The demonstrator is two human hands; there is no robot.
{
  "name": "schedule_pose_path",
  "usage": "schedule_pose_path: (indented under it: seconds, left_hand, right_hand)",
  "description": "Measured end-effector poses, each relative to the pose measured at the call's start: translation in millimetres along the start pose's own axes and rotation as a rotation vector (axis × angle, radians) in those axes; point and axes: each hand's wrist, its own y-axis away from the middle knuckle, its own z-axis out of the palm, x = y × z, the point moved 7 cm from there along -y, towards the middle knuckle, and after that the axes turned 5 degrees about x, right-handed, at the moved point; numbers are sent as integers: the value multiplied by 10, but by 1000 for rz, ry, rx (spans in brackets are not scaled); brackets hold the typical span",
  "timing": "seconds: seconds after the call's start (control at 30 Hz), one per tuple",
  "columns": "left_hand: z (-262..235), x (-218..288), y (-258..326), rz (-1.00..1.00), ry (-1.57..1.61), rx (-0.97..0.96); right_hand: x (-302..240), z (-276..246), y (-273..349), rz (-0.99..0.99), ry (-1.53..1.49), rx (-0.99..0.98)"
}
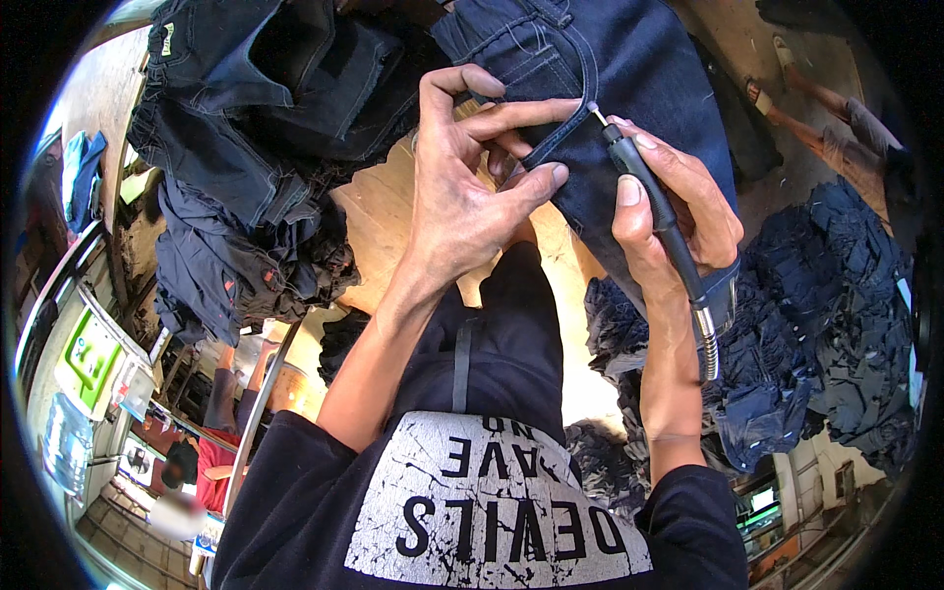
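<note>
While one dark heap (231, 211) lies left of the jeans (659, 59), the left hand (462, 192) pinches their waistband (590, 64), fingers (536, 114) covering part of it. One tool (649, 180), gripped in the right hand (708, 211), slants diagonally across the jeans, tip (594, 110) pointing forward-left at the waistband. Right of the jeans are another heap (777, 344) and two legs (801, 133).

Left of the jeans (669, 59) lies a garment heap (246, 138); right, a clothes pile (777, 344). The left grip (467, 192) is at the jeans' near left edge; the right grip (688, 202), around a rotary tool (674, 236), is over the jeans.
</note>
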Motion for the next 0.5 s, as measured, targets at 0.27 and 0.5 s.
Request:
schedule_pose_path:
  seconds: [0.27, 0.5]
  left_hand:
    - [-10, -37, 15, -27, -30, -3]
    - [15, -16, 12, -3, -72, -50]
  right_hand:
    - [-2, -5, -4, 43, 16, 80]
    - [-12, -16, -7, 87, 49, 53]
